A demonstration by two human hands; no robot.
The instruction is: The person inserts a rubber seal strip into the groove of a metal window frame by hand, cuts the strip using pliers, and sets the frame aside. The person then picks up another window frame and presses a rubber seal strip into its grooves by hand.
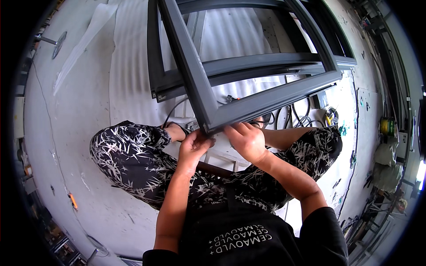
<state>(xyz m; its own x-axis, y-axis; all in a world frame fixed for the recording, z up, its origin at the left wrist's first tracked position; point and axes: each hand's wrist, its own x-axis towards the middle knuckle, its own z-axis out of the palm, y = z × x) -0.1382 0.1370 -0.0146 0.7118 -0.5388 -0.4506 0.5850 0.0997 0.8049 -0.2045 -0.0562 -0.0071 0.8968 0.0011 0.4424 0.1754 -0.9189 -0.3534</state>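
Observation:
A dark grey metal window frame (266, 98) lies tilted before me, its near corner just above my lap. At that corner my left hand (194, 147) is closed with its fingertips at the underside; whatever it pinches, if anything, is hidden. My right hand (246, 141) curls round the near rail just right of the corner, its fingertips out of sight beneath. Under this frame rests a second dark frame (166, 85), its left corner sticking out past the first.
White foam sheeting (128, 57) covers the floor beneath the frames. Black cable (306, 120) coils at the right by a yellow-and-black item (330, 117). An orange-handled tool (72, 201) lies far left. Along the right wall stand long bars and a green spool (388, 126).

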